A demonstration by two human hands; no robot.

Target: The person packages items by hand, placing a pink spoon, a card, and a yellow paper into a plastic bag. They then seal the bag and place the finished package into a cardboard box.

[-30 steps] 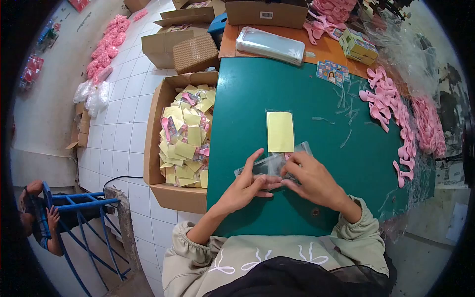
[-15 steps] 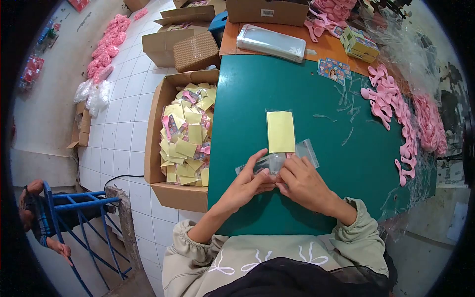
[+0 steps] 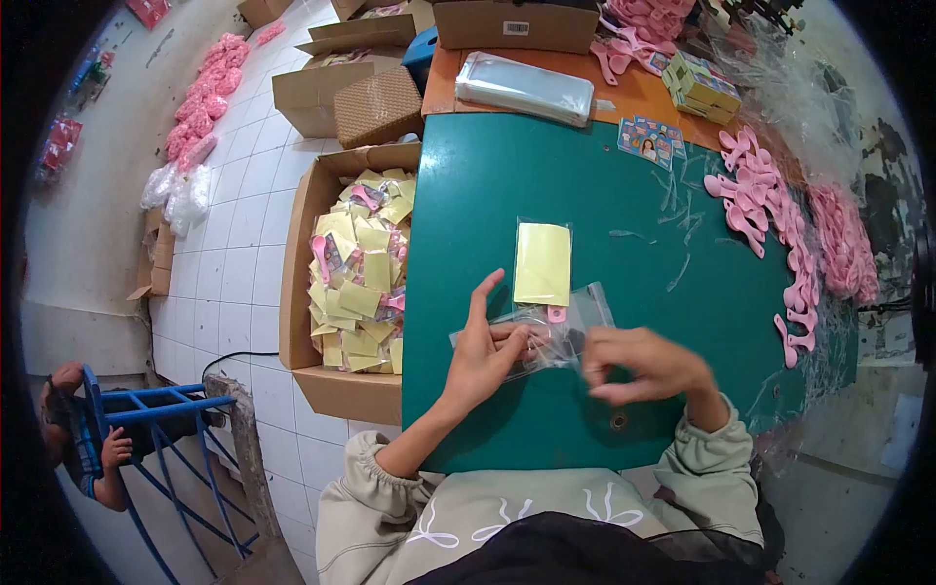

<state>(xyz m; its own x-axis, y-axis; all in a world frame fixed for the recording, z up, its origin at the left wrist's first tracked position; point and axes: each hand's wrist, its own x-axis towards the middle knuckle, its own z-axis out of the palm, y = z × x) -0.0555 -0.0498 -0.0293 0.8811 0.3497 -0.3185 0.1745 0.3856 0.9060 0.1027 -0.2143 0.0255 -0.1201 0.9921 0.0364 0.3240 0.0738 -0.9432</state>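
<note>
A yellow card [image 3: 543, 263] in a clear sleeve lies on the green table, with the pink end of a spoon [image 3: 557, 314] showing at its lower edge. Just below it are clear plastic bags [image 3: 590, 310]. My left hand [image 3: 481, 357] pinches the left part of this plastic between thumb and fingers, its index finger raised. To the right, my right hand [image 3: 639, 365] is blurred, its fingers curled near the plastic's right side; whether it holds anything cannot be made out.
Left of the green table [image 3: 468, 195], a carton [image 3: 297, 292] holds packed yellow cards and pink spoons. Pink spoons [image 3: 751, 200] lie along the right. Clear sleeves [image 3: 526, 88] lie at the back. A person [image 3: 115, 448] is by a blue metal frame [image 3: 156, 409] at far left.
My right hand has moved right, away from my left hand. My left index finger is now raised. More of the pink spoon end shows. The other person's hand has moved up; the view has shifted slightly.
</note>
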